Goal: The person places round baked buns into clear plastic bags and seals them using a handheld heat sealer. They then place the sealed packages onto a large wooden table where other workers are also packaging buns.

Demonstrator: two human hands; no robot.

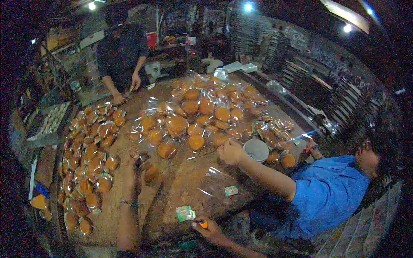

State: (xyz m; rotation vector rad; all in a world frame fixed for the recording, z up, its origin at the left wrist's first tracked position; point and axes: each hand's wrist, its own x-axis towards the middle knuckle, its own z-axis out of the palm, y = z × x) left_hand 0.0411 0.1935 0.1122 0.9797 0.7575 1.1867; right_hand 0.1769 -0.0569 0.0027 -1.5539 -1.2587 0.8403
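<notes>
My left hand (135, 155), blurred, is over the brown tabletop (174, 183) between two groups of orange-brown round pieces in clear plastic bags. A blurred round brown piece (150, 174) is just right of it; I cannot tell whether the fingers grip its bag. At the table's near edge my right hand (208, 228) is closed around a small orange object (203, 223), perhaps a lighter. Just beyond that hand lie green printed labels (185, 213). A flat clear plastic bag (211, 182) with another green label (231, 190) lies farther right.
A large heap of bagged pieces (196, 116) covers the table's middle; labelled packs (87, 161) lie left. A co-worker in blue (329, 193) reaches in from the right beside a whitish pail (256, 150). Another person (121, 58) stands at the far left. Racks (306, 74) line the back.
</notes>
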